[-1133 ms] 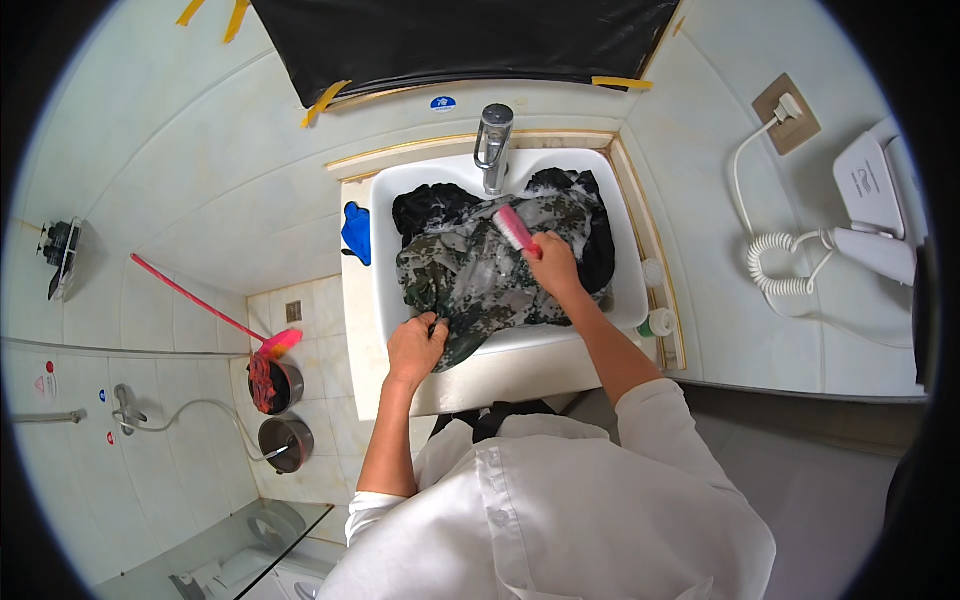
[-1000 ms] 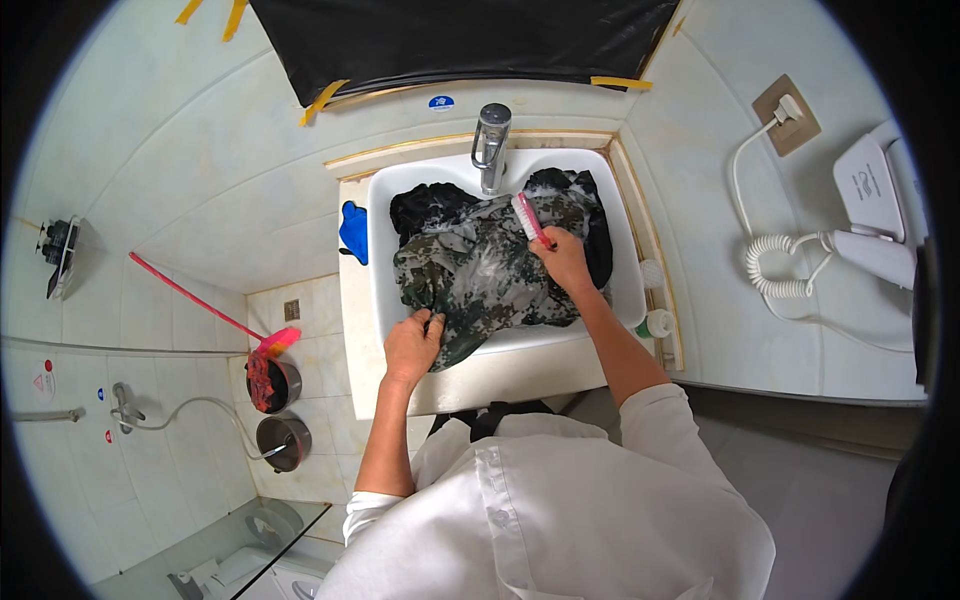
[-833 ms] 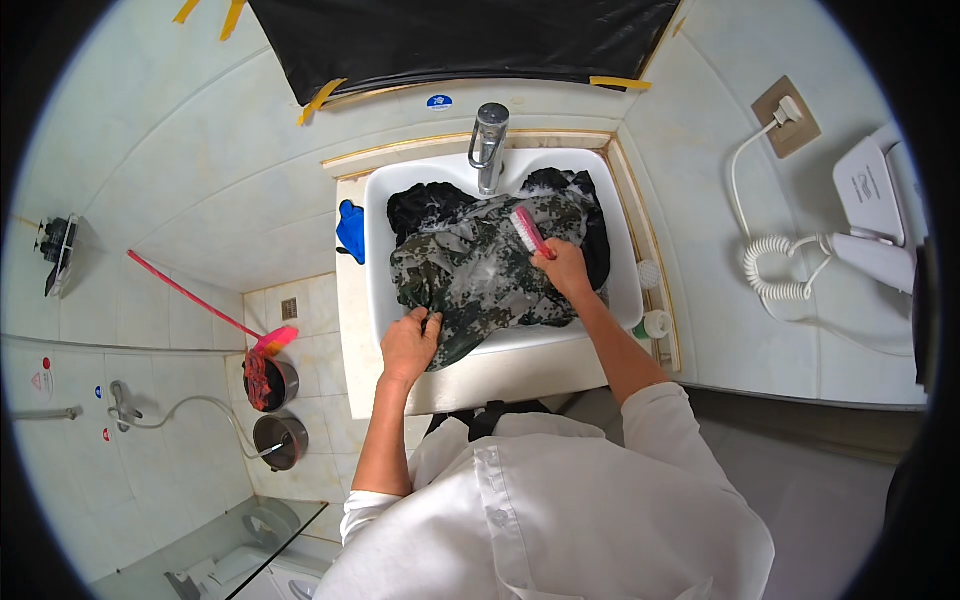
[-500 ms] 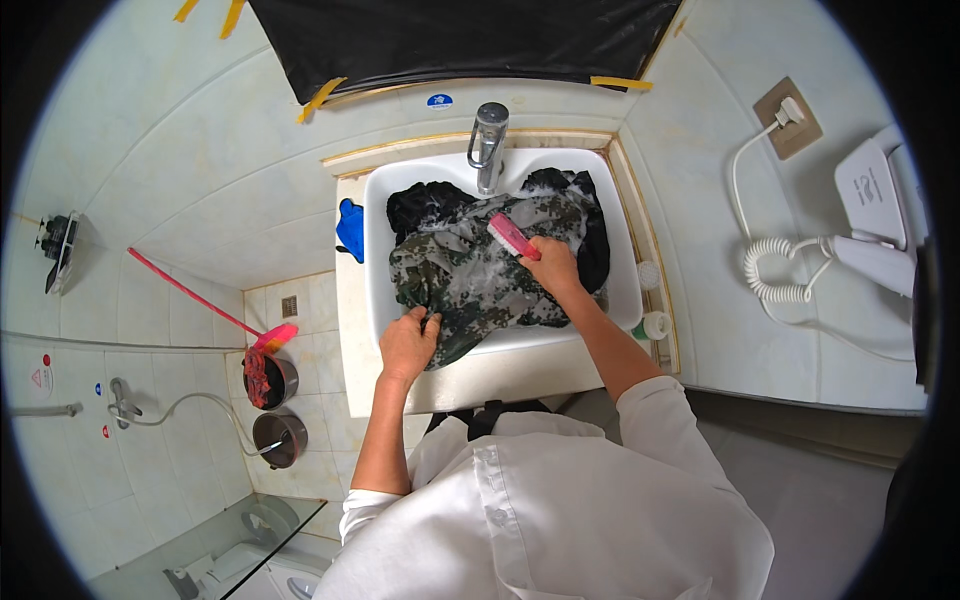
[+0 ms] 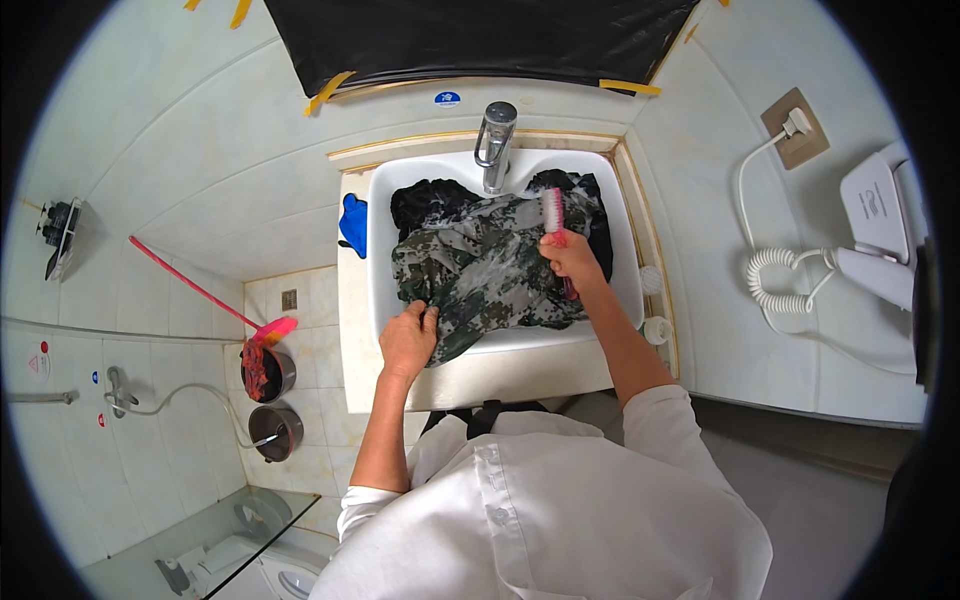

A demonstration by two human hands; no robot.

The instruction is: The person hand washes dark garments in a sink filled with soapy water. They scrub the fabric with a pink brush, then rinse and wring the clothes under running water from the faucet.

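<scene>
A wet camouflage garment (image 5: 480,260) with black parts and streaks of white suds lies spread in the white sink (image 5: 382,300). At its near left edge, my left hand (image 5: 408,340) pinches the cloth between thumb and fingers. My right hand (image 5: 573,262) is closed round the handle of a pink scrubbing brush (image 5: 554,212). The brush is over the right part of the garment, its pale bristles turned partly sideways; whether they touch the cloth I cannot tell. A chrome faucet (image 5: 497,140) rises behind the garment, and no water is seen running.
A blue cloth or glove (image 5: 354,226) lies on the counter left of the sink. Small round containers (image 5: 656,330) stand at its right. Two dark buckets (image 5: 276,432) and a pink broom (image 5: 200,290) are at the lower left. A white hair dryer (image 5: 875,270) hangs on the right wall.
My right hand has moved slightly right, and the brush has turned from slanting left to pointing nearly straight away from me. My left hand keeps its grip on the cloth.
</scene>
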